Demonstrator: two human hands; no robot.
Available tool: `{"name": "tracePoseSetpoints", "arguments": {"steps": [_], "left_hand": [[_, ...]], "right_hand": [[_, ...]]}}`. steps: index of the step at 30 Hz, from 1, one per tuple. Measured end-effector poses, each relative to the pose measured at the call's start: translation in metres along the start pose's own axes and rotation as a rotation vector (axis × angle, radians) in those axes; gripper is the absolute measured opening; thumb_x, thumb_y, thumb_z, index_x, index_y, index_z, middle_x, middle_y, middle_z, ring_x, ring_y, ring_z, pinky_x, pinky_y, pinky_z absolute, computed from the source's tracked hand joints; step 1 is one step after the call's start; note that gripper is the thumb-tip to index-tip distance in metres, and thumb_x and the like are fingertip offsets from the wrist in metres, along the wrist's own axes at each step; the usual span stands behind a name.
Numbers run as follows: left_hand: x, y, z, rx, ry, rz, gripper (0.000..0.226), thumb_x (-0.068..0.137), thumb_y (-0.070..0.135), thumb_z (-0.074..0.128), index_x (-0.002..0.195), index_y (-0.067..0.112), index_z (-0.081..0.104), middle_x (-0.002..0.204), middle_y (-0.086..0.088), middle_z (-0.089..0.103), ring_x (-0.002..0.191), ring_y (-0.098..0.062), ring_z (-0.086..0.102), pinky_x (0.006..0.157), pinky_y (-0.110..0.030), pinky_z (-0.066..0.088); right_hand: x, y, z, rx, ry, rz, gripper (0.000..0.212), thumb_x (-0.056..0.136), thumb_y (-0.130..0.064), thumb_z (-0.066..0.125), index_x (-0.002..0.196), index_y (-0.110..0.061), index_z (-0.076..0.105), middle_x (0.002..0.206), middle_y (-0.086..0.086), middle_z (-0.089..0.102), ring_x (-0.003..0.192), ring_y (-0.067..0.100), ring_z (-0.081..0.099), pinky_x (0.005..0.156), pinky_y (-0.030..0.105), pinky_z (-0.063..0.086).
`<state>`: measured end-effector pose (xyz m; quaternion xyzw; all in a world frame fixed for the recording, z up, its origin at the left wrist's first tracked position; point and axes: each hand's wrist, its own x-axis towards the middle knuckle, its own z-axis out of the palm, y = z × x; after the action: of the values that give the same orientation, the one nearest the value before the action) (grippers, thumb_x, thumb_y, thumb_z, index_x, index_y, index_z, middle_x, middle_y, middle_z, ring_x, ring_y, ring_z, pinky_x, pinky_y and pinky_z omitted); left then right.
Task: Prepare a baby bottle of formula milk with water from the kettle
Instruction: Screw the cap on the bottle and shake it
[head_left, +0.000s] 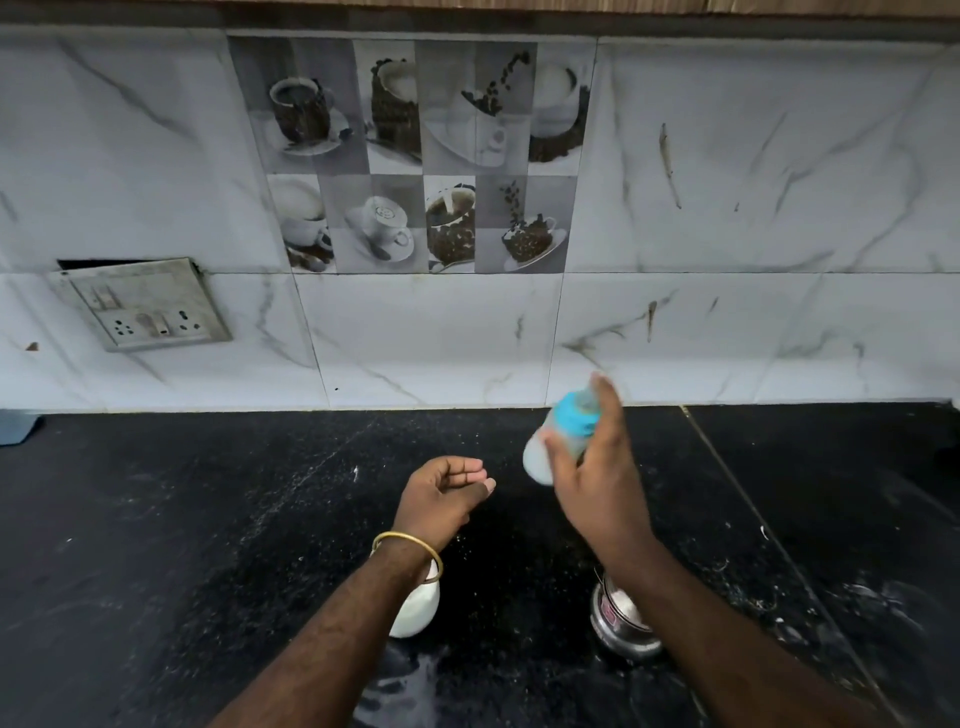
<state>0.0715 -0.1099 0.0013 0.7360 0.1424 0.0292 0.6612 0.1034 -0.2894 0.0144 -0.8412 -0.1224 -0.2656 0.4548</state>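
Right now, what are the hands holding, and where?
The right hand grips the baby bottle around its body, below the blue collar. The left hand holds nothing.

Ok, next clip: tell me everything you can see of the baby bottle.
The baby bottle is small, with a see-through plastic-looking body, a turquoise screw collar and a pale teat above it, blurred. White milky liquid fills the lower body. It is held in the air above the black counter, tilted, teat up and away toward the tiled wall. The right hand has its grip round it, fingers curled over collar and body. Nothing else touches it; the left hand is apart.
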Motion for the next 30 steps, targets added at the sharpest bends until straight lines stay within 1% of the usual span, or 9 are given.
{"name": "tracePoseSetpoints", "arguments": {"steps": [2,5,10,11,15,20,24,25,30], "left_hand": [[0.000,0.002,0.000,-0.009,0.015,-0.005,0.023,0.083,0.013,0.076,0.105,0.017,0.071,0.099,0.002,0.077,0.091,-0.011,0.071,0.072,-0.030,0.057],[-0.003,0.004,0.002,-0.010,0.011,-0.002,0.022,0.083,0.012,0.076,0.105,0.016,0.071,0.099,0.002,0.077,0.088,-0.010,0.070,0.072,-0.030,0.057],[-0.002,0.005,0.000,-0.014,0.017,0.004,0.023,0.084,0.011,0.076,0.105,0.015,0.071,0.099,0.000,0.077,0.086,-0.008,0.070,0.070,-0.029,0.056],[-0.003,0.005,0.000,-0.018,0.022,0.004,0.022,0.084,0.010,0.076,0.105,0.014,0.071,0.099,-0.001,0.077,0.084,-0.008,0.069,0.069,-0.028,0.055],[-0.006,0.008,0.004,-0.021,0.002,0.002,0.023,0.083,0.011,0.076,0.105,0.015,0.071,0.099,0.000,0.077,0.086,-0.009,0.070,0.069,-0.028,0.055],[-0.004,0.009,0.004,-0.024,0.007,0.000,0.022,0.083,0.011,0.076,0.103,0.017,0.072,0.099,0.001,0.077,0.092,-0.014,0.071,0.072,-0.032,0.056],[-0.009,0.012,0.006,-0.008,-0.014,0.000,0.022,0.083,0.011,0.076,0.104,0.018,0.072,0.099,0.002,0.077,0.094,-0.012,0.071,0.077,-0.034,0.058],[-0.010,0.013,0.006,-0.009,-0.018,0.001,0.022,0.083,0.011,0.076,0.104,0.018,0.072,0.099,0.003,0.077,0.093,-0.011,0.071,0.078,-0.034,0.058],[-0.006,0.010,0.003,-0.022,0.004,-0.007,0.022,0.083,0.009,0.076,0.104,0.016,0.072,0.099,-0.001,0.078,0.090,-0.012,0.071,0.075,-0.033,0.056]], "right_hand": [[-0.004,0.002,0.002,-0.017,-0.021,0.020,0.077,0.093,-0.031,0.066,0.154,-0.024,0.019,0.150,0.010,0.042,0.129,0.017,0.048,0.106,0.029,0.041],[-0.037,0.021,0.008,-0.258,-0.539,0.025,0.079,0.094,-0.038,0.062,0.155,-0.032,0.012,0.146,0.010,0.046,0.127,0.024,0.053,0.099,0.033,0.044],[-0.001,0.002,-0.001,0.053,0.029,0.012,0.076,0.093,-0.031,0.065,0.153,-0.025,0.018,0.149,0.010,0.043,0.128,0.019,0.050,0.105,0.031,0.043],[-0.002,0.002,-0.001,0.022,0.002,-0.012,0.077,0.094,-0.031,0.065,0.153,-0.025,0.016,0.150,0.010,0.042,0.128,0.019,0.050,0.105,0.031,0.043],[-0.031,0.021,0.001,-0.307,-0.590,-0.020,0.079,0.095,-0.040,0.059,0.155,-0.032,0.009,0.147,0.010,0.045,0.122,0.023,0.055,0.096,0.034,0.046],[0.001,-0.006,-0.001,0.009,0.065,-0.039,0.074,0.094,-0.034,0.063,0.152,-0.025,0.018,0.146,0.008,0.043,0.123,0.012,0.048,0.102,0.027,0.043],[-0.038,0.020,0.008,-0.294,-0.551,-0.007,0.079,0.095,-0.039,0.060,0.156,-0.031,0.009,0.147,0.010,0.045,0.123,0.022,0.054,0.097,0.033,0.046],[-0.037,0.023,0.006,-0.270,-0.555,0.004,0.079,0.095,-0.039,0.059,0.155,-0.033,0.009,0.148,0.009,0.045,0.123,0.023,0.054,0.097,0.034,0.047],[-0.006,-0.001,-0.002,0.020,0.065,-0.051,0.075,0.094,-0.033,0.062,0.153,-0.023,0.017,0.151,0.010,0.041,0.130,0.013,0.047,0.108,0.024,0.039]]}}
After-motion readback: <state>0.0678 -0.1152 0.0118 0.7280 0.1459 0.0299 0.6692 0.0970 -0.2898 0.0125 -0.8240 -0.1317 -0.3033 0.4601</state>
